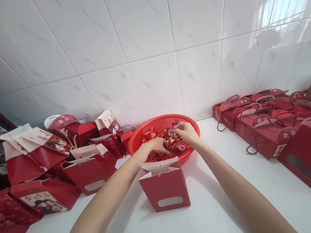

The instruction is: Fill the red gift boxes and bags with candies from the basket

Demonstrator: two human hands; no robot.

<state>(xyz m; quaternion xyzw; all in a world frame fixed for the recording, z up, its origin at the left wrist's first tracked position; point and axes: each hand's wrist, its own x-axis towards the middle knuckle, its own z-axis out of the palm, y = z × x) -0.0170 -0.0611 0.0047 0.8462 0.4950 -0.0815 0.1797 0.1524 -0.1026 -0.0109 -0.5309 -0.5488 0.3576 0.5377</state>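
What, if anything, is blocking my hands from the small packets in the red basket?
Nothing visible: your left hand and right hand are both inside the red basket, right at the packets. The red box stands on the near side of the basket, not between them.

Red perforated basket (159, 123) under left hand (159, 146) and right hand (186, 132); shiny red packets (180, 146) inside. Red windowed box (164, 186) upright, open-topped, nearer than left hand.

The head camera looks forward-down at both hands (159, 147) (186, 132).
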